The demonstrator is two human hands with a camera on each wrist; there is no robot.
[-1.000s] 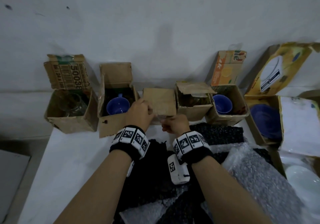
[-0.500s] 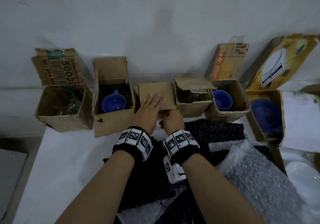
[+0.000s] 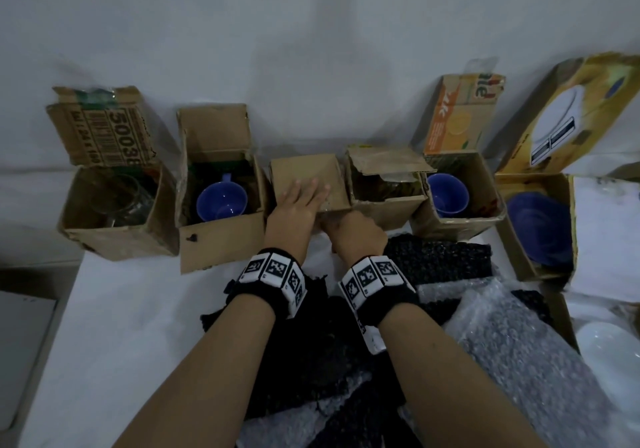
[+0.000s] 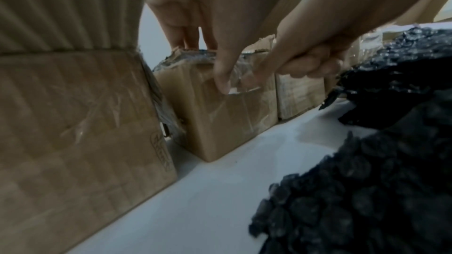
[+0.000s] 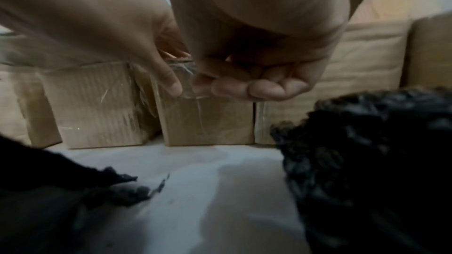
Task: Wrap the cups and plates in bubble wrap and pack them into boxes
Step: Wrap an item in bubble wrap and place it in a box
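Lining white table (image 3: 114,326): open boxes (image 3: 221,198)

Small closed cardboard box (image 3: 304,179), flap down, mid-row between open boxes, blue cups (image 3: 221,202) upright inside two.

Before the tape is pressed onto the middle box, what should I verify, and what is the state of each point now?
1. Box lid shut flat: ok.
2. Left hand holds the lid down, fingers straight on top: ok.
3. Right hand has the tape, pinched at the front wall: ok.
4. Tape smooth and stuck along its length: cannot tell, it is clear and blurred.
5. Item inside is wrapped: cannot tell, the lid hides it.
6. Black bubble wrap is apart from the front wall: ok.
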